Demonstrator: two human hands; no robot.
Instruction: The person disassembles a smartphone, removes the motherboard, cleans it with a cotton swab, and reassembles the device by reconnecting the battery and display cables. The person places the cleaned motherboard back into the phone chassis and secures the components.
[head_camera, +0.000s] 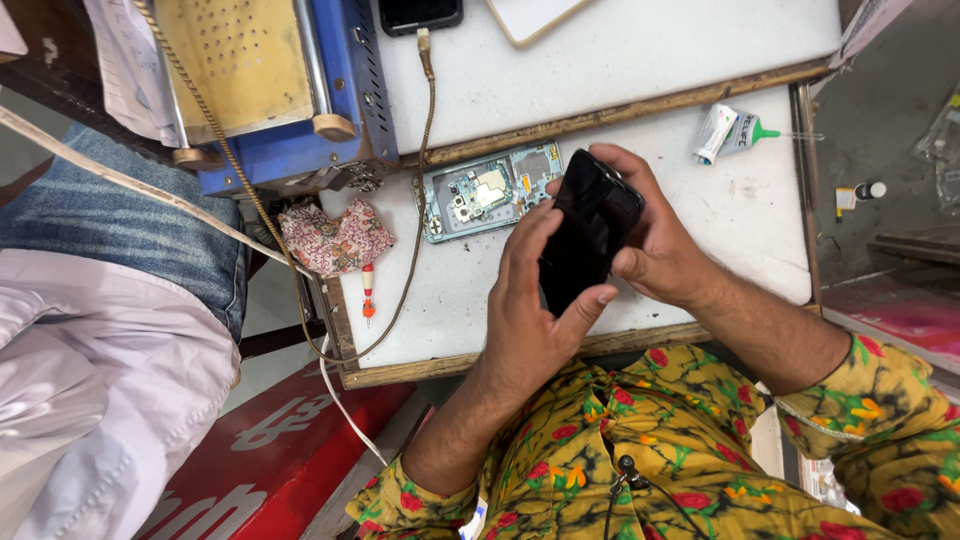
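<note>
black phone (588, 235) is held above the white worktop (740, 215) | left hand (530, 310) fingers are curled along its edge | right hand (655, 235) fingers are wrapped around its top | opened phone frame (487, 190) lies just beside

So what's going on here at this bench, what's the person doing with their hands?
A person in a flowered shirt holds a black phone in both hands above a white work board. The left hand cups its lower end, thumb on the dark face; the right hand wraps the upper end. An opened phone body with exposed circuitry lies flat on the board just beyond, a small glue tube sits to the right, and a blue machine stands at the left.
</note>
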